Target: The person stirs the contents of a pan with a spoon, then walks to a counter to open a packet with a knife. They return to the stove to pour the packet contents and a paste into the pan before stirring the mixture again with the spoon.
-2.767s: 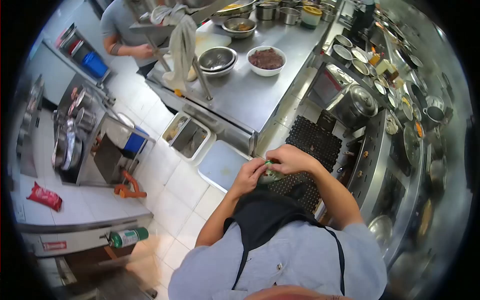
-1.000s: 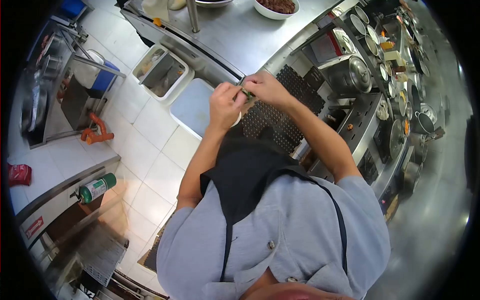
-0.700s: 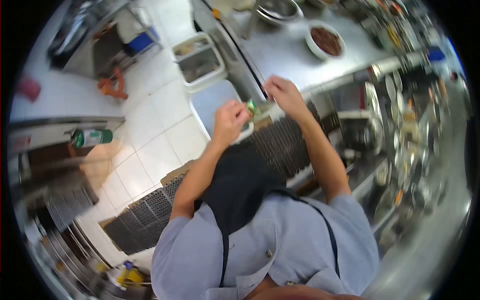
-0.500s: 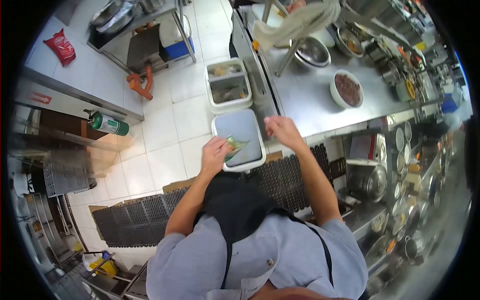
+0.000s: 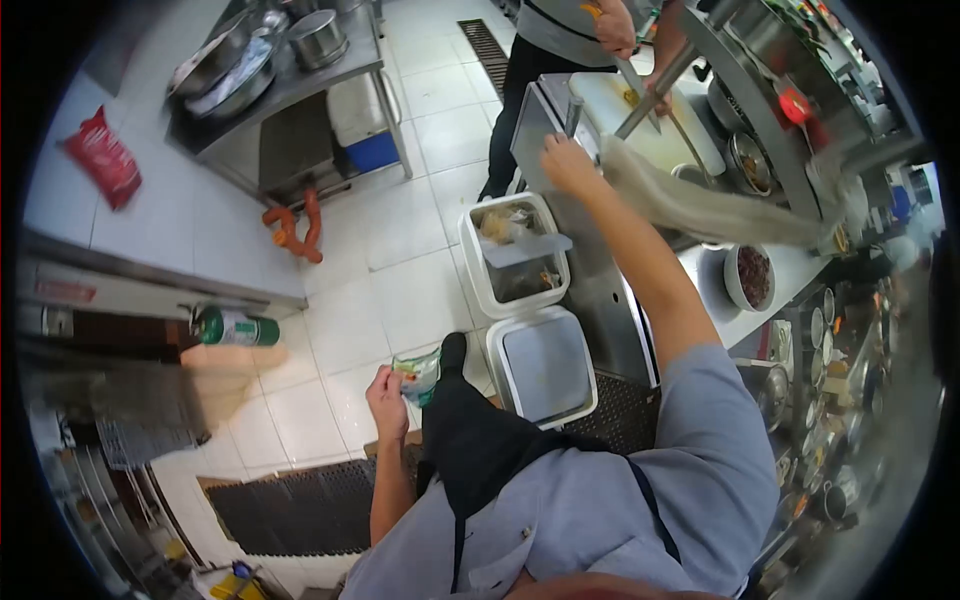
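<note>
1. A steel worktop [image 5: 600, 290] runs up the right side. A co-worker [image 5: 560, 30] stands at its far end by a white cutting board [image 5: 640, 120].
2. A pale cloth [image 5: 700, 210] hangs across the worktop, just beside the right hand.
3. Two white bins stand on the floor against the worktop. The open bin [image 5: 515, 255] holds scraps, and the lidded bin [image 5: 542, 365] is nearer the person.
4. A red bag [image 5: 100, 160] lies on the white surface at left, its print blurred. A green canister [image 5: 235, 327] lies below it, its label too small to read.
5. The right hand [image 5: 568, 165] reaches out to the worktop's edge with fingers curled. Whether its grip has anything cannot be told.
6. The left hand [image 5: 388, 398] is low over the floor tiles, its grip clenched on a packet [image 5: 418, 375]. The packet is green and clear, beside the dark apron [image 5: 470, 440], and its writing is unreadable.
</note>
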The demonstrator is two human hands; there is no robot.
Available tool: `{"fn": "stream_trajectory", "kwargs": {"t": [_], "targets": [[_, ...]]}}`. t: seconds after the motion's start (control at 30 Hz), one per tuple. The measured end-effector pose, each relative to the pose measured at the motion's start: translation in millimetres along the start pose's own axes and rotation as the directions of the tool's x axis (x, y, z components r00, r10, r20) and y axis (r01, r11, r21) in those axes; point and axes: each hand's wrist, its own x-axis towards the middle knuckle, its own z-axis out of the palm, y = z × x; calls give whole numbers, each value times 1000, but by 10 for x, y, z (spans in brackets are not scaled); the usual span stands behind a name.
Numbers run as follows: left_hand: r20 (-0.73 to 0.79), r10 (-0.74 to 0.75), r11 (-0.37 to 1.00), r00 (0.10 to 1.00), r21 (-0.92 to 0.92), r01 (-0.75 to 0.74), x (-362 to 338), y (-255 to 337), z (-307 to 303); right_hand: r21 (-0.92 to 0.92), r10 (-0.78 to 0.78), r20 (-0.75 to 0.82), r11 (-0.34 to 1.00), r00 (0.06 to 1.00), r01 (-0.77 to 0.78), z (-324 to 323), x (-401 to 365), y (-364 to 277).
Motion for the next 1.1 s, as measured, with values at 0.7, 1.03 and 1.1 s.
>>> {"fn": "stream_trajectory", "kwargs": {"t": [0.7, 1.03, 1.1], "targets": [[286, 59, 979, 957, 170, -111, 1513, 331, 288, -749, 89, 293, 641, 952, 171, -1030, -367, 536], [289, 473, 798, 832, 260, -544, 1252, 770, 1064, -327, 483, -87, 813, 871, -483, -2561, -1838, -146], [280, 466, 766, 840, 347, -541, 1160, 900, 1148, -29, 607, 25, 795, 794, -607, -2572, -2117, -389]]}}
